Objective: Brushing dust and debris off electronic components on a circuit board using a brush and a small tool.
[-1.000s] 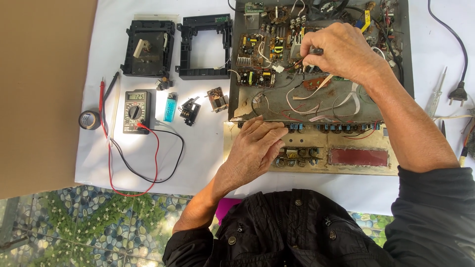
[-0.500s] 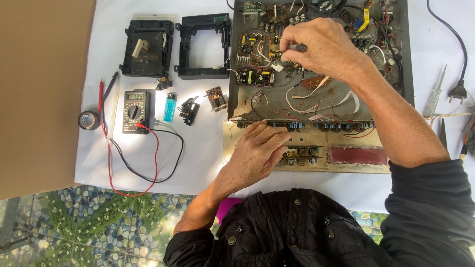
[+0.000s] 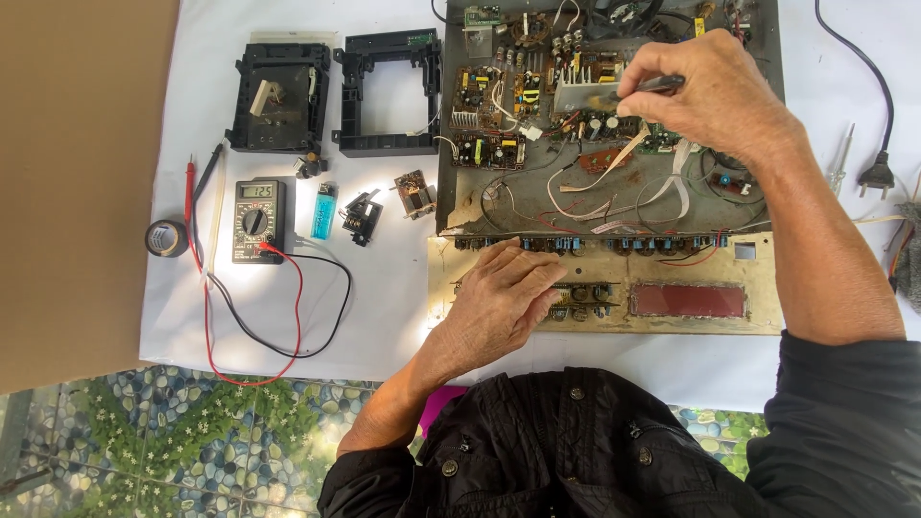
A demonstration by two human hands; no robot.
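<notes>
An opened electronic chassis (image 3: 460, 197) with circuit boards, capacitors and loose wires lies on a white sheet. My right hand (image 3: 715, 96) grips a thin dark tool (image 3: 652, 86) whose tip points left over the boards in the upper middle of the chassis. My left hand (image 3: 504, 302) rests flat, palm down, on the worn front panel (image 3: 672, 326) of the chassis, beside a red display window (image 3: 689, 299). Ribbon cables and red and white wires run between the two hands.
Left of the chassis sit two black plastic frames (image 3: 278, 96) (image 3: 389, 91), a multimeter (image 3: 257, 219) with red and black leads, a blue lighter (image 3: 324, 209), a tape roll (image 3: 166, 238) and small parts. A power plug (image 3: 875, 175) lies at right. Brown cardboard (image 3: 77, 173) covers the left.
My right hand has shifted slightly left and up over the boards with the tool. My left hand stays on the front panel.
</notes>
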